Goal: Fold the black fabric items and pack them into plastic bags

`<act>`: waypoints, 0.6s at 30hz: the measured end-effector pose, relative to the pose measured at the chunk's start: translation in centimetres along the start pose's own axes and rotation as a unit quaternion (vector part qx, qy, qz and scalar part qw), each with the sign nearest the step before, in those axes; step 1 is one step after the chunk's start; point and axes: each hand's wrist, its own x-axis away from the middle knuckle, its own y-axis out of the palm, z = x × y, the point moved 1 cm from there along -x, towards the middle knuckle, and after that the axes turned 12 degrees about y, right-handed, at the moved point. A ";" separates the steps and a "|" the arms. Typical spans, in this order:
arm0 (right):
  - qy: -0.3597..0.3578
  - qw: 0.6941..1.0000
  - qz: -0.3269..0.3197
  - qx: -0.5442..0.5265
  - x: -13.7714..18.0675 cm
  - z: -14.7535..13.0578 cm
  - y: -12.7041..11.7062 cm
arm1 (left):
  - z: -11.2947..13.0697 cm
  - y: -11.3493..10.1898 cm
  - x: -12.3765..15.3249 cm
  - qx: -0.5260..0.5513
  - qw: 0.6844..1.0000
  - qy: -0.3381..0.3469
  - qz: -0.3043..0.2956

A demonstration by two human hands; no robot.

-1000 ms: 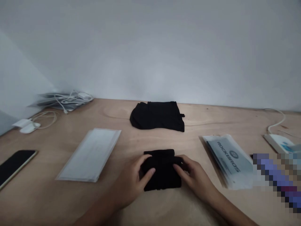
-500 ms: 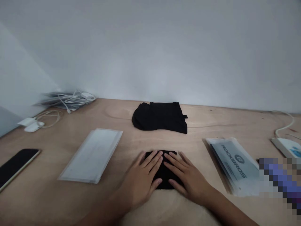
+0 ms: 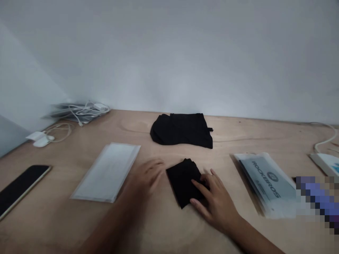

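Observation:
A small folded black cloth [image 3: 182, 181] lies on the table in front of me, turned at an angle with one corner towards me. My right hand [image 3: 215, 199] rests on its right side, fingers apart, index finger on top and thumb at the lower edge. My left hand [image 3: 147, 176] is off the cloth, smeared by motion, between it and a translucent white plastic pouch [image 3: 107, 173]; its fingers are too blurred to read. Farther back, near the wall, lies a larger black fabric piece [image 3: 181, 130] with a small loop on its right side.
On the right lie a clear packet printed ROCKBROS [image 3: 265, 183], a white device [image 3: 327, 164] with a cable, and a pixelated purple-blue item [image 3: 317, 197]. A phone [image 3: 23, 187] is at the left. White chargers [image 3: 39, 138] and cables on flat packets [image 3: 84, 111] sit back left.
Both hands lay flat on the squared cloth before. Now my left hand has lifted away to the left, and the cloth has turned at an angle under my right hand.

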 end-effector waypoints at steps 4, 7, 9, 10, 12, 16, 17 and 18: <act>-0.012 0.999 0.021 -0.025 -0.2 0.8 -0.1 | -5.1 -3.7 1.0 -0.101 0.975 -0.196 0.019; -0.023 0.999 0.035 -0.029 -0.4 1.1 0.0 | -8.2 -4.8 2.1 -0.054 0.946 -0.316 -0.057; -0.026 0.998 0.040 -0.030 -0.4 1.1 0.1 | -9.4 -4.9 2.5 -0.009 0.937 -0.341 -0.079; -0.027 0.998 0.039 -0.029 -0.4 1.2 0.2 | -9.7 -4.9 2.6 0.004 0.937 -0.341 -0.078; -0.030 0.999 0.035 -0.026 -0.4 1.2 0.2 | -9.9 -5.1 2.5 0.012 0.939 -0.336 -0.068; -0.037 0.999 0.026 -0.020 -0.3 1.3 0.2 | -9.0 -5.8 1.9 0.004 0.939 -0.343 -0.032; -0.039 0.999 0.026 -0.017 -0.2 1.3 0.1 | -8.5 -5.9 1.7 0.000 0.937 -0.349 -0.013; -0.039 0.999 0.026 -0.014 -0.2 1.4 0.1 | -7.7 -5.9 1.4 0.001 0.935 -0.355 0.009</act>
